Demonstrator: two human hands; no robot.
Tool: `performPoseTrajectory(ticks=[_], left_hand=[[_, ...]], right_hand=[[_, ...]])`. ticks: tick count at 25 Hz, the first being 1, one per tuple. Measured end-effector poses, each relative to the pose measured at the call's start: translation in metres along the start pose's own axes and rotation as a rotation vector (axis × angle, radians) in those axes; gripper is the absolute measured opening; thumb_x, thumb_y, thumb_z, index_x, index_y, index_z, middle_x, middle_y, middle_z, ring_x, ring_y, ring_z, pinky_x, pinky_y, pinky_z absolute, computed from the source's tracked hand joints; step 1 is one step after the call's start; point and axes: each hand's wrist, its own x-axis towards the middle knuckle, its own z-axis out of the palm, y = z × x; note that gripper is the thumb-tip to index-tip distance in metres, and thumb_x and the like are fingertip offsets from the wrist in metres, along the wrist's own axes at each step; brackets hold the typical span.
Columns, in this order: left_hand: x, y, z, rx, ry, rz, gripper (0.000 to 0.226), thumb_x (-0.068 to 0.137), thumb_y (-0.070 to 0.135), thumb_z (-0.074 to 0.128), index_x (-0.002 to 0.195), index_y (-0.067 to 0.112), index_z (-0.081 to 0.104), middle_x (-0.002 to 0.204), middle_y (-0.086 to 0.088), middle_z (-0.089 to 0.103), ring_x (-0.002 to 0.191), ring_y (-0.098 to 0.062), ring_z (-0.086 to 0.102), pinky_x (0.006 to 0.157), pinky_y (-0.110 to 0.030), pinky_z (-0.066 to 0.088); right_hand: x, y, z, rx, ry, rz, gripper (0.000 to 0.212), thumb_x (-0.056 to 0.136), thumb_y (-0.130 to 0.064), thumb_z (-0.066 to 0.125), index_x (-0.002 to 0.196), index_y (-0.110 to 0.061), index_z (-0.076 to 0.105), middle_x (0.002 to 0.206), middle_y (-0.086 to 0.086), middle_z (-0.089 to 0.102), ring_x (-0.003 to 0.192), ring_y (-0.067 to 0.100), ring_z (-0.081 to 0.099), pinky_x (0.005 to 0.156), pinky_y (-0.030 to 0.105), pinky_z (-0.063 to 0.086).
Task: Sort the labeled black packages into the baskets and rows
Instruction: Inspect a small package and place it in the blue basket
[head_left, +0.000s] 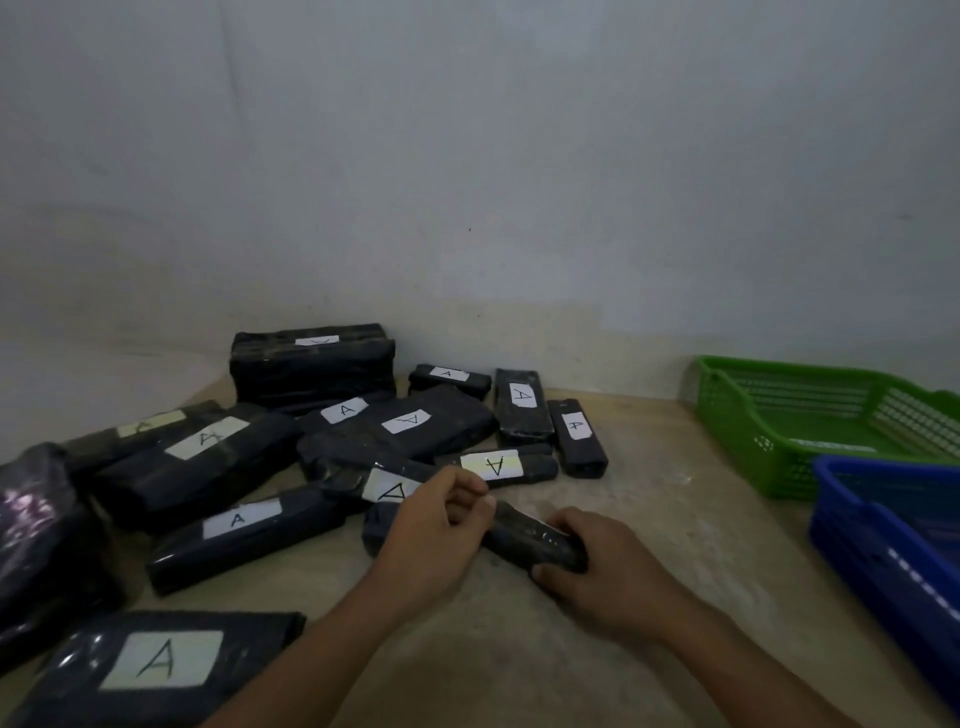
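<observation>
**Long package held crosswise, baskets off to the right**

Holds one black package (519, 535) in the lower middle of the frame, low over the table (675, 493) or resting on it; cannot tell which. Clasps its lower-right end with the right hand (602, 571), fingers wrapped over the top and thumb tucked beneath. Curls the left hand (431, 535) over the stretch left of middle, leaving the far left end poking out past the wrist.

Runs long axis from middle left down towards lower right, so points roughly at the blue basket (831, 499) on the right edge, with the green basket (727, 410) behind that, higher in the frame. Shows no label on the upturned face between the hands; letter not readable.

Puts the right hand plainly nearer both baskets, well apart from them all the same. Probably calls for a turn of the package to bring the label up, then a carry rightward, end first. Leaves the pile of other packages (405, 421), many marked A, spread across the left and centre just behind the left knuckles.
</observation>
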Motion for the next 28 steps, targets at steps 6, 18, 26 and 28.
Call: performPoseTrajectory(ticks=[6, 18, 26, 28], left_hand=[[0.001, 0.01, 0.034, -0.061, 0.137, 0.009, 0.011, 0.09, 0.031, 0.063, 0.087, 0.021, 0.058, 0.082, 0.0, 0.064, 0.071, -0.008, 0.06, 0.063, -0.021, 0.051], [0.03, -0.013, 0.072, -0.692, 0.016, -0.247, 0.02, 0.089, 0.008, 0.06, 0.109, 0.007, 0.061, 0.109, -0.013, 0.071, 0.098, -0.027, 0.069, 0.085, -0.046, 0.056], [0.033, -0.018, 0.069, -0.665, -0.064, -0.228, 0.018, 0.094, 0.003, 0.05, 0.111, -0.001, 0.054, 0.107, -0.018, 0.066, 0.098, -0.031, 0.066, 0.064, -0.036, 0.06], [0.032, -0.018, 0.066, -0.554, -0.065, -0.176, 0.018, 0.093, 0.003, 0.053, 0.11, 0.002, 0.055, 0.105, -0.018, 0.069, 0.095, -0.032, 0.067, 0.065, -0.035, 0.059]], right_hand=[[-0.015, 0.03, -0.018, 0.552, 0.204, -0.042, 0.02, 0.084, -0.025, 0.075, 0.102, -0.033, 0.069, 0.098, -0.012, 0.073, 0.089, 0.005, 0.068, 0.075, 0.019, 0.05], [-0.01, 0.078, -0.027, 1.285, 0.283, 0.15, 0.019, 0.087, -0.002, 0.063, 0.103, -0.008, 0.071, 0.103, 0.021, 0.068, 0.079, 0.028, 0.068, 0.05, 0.037, 0.059], [-0.007, 0.077, -0.018, 1.251, 0.205, 0.034, 0.02, 0.098, -0.004, 0.048, 0.103, -0.012, 0.065, 0.085, 0.017, 0.07, 0.057, 0.032, 0.065, 0.05, 0.032, 0.051], [-0.006, 0.078, -0.018, 1.207, 0.228, 0.044, 0.022, 0.097, -0.001, 0.046, 0.104, -0.01, 0.065, 0.083, 0.016, 0.071, 0.057, 0.03, 0.063, 0.052, 0.033, 0.049]])
